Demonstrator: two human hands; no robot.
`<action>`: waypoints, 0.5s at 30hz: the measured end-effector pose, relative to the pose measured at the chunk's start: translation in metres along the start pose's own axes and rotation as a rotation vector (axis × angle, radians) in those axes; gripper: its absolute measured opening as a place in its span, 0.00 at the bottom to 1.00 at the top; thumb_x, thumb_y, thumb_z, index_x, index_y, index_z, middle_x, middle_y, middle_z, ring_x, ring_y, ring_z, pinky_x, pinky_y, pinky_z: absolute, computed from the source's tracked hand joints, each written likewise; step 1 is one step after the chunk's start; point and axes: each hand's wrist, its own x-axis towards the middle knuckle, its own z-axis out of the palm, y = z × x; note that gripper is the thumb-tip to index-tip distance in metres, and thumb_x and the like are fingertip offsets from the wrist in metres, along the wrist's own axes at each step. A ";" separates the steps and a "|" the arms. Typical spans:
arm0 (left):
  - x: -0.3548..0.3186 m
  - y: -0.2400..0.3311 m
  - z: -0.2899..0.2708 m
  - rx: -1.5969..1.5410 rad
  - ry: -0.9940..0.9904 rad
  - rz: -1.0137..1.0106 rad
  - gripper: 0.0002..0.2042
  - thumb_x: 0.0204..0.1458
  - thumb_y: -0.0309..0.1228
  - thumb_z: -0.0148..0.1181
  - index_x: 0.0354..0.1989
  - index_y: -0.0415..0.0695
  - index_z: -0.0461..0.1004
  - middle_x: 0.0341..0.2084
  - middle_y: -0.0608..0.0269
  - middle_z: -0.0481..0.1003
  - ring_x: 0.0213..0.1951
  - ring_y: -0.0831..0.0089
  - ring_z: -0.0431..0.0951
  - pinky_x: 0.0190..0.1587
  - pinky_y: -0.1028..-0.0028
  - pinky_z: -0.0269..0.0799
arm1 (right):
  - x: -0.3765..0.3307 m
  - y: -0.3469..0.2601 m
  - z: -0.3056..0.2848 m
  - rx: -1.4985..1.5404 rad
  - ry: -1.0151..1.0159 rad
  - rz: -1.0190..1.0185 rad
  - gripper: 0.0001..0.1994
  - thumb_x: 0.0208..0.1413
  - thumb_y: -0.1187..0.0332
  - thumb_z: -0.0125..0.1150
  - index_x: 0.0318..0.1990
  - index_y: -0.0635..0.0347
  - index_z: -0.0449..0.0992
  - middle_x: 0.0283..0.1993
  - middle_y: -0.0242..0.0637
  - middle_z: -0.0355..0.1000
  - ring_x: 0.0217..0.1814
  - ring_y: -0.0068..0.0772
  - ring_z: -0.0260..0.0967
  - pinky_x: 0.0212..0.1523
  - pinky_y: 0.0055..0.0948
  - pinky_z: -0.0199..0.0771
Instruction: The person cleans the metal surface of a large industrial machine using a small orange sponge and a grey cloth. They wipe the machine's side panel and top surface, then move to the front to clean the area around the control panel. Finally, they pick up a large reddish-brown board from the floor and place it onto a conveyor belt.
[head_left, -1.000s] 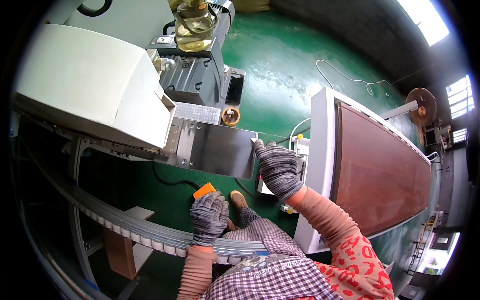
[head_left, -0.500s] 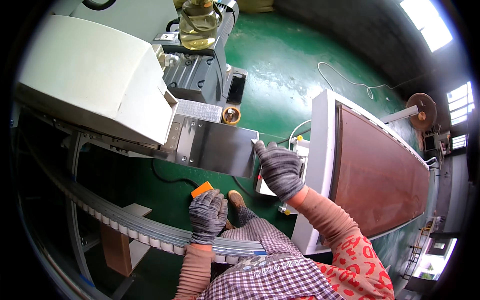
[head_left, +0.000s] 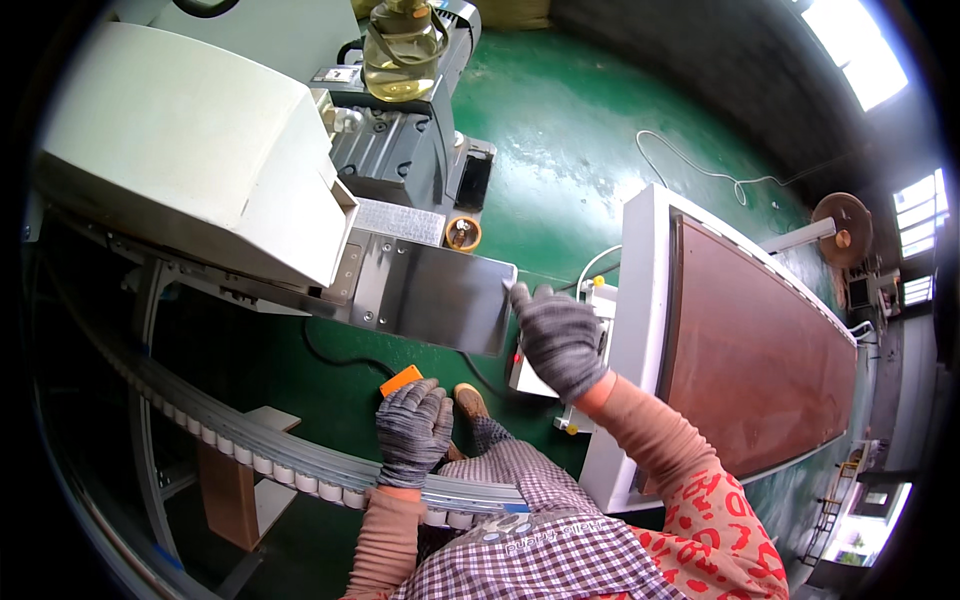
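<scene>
My right hand (head_left: 562, 340), in a grey striped knit glove, is at the right end of a flat metal plate (head_left: 440, 295). Its fingers are curled, with the thumb and forefinger at the plate's corner. A small pale spot shows at their tips, too small to name. My left hand (head_left: 414, 432), gloved alike, is above the curved roller rail (head_left: 330, 470), fingers bent and closed. Whatever the left fingers may hold is hidden. Just beyond that hand an orange block (head_left: 402, 380) shows low down, beside a brown shoe (head_left: 470, 402), with a black cable running toward it.
A large white machine housing (head_left: 190, 150) stands at the left, joined to the plate. Behind it are a grey motor (head_left: 385, 150) and a jar of yellowish liquid (head_left: 400, 70). A white-framed conveyor with a brown belt (head_left: 760, 350) lies at the right. A white cord (head_left: 690, 165) trails across the green floor.
</scene>
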 end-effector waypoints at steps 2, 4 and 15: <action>0.000 0.000 0.000 0.007 -0.001 -0.002 0.07 0.49 0.31 0.63 0.33 0.40 0.79 0.36 0.55 0.80 0.39 0.56 0.80 0.45 0.59 0.74 | -0.011 -0.009 0.002 -0.053 -0.086 0.030 0.13 0.56 0.75 0.51 0.49 0.59 0.73 0.31 0.42 0.71 0.31 0.41 0.73 0.28 0.41 0.71; 0.004 0.003 -0.002 0.004 0.016 0.003 0.06 0.48 0.28 0.63 0.32 0.39 0.79 0.34 0.53 0.80 0.37 0.55 0.80 0.44 0.60 0.75 | -0.005 -0.004 0.003 -0.040 -0.027 0.002 0.14 0.56 0.75 0.50 0.50 0.59 0.73 0.31 0.42 0.71 0.31 0.40 0.73 0.27 0.40 0.71; 0.007 0.002 -0.001 -0.018 0.017 -0.003 0.06 0.47 0.27 0.63 0.32 0.38 0.80 0.34 0.51 0.80 0.37 0.53 0.80 0.43 0.60 0.76 | 0.017 0.013 0.010 0.015 0.035 0.005 0.16 0.53 0.75 0.52 0.51 0.60 0.73 0.30 0.44 0.70 0.31 0.44 0.71 0.28 0.43 0.69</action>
